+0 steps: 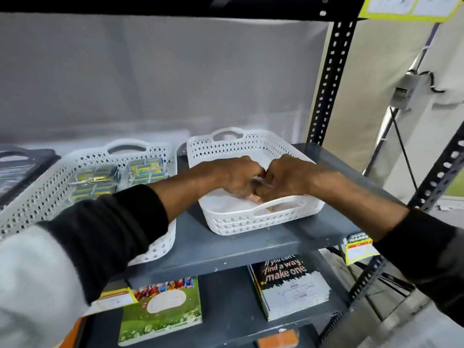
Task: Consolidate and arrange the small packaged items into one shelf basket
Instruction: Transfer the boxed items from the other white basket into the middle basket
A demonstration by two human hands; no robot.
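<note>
Both of my hands reach into the right white basket on the grey shelf. My left hand and my right hand meet above its middle, fingers curled around small packets, pale pink and mostly hidden under the fingers. The rest of this basket's floor looks bare. To the left stands a second white basket, holding several yellow-and-blue packaged items in rows.
A dark basket sits at the far left of the grey shelf. The black perforated upright rises right behind the right basket. Notebooks lie on the shelf below. A yellow price tag hangs at the shelf's right edge.
</note>
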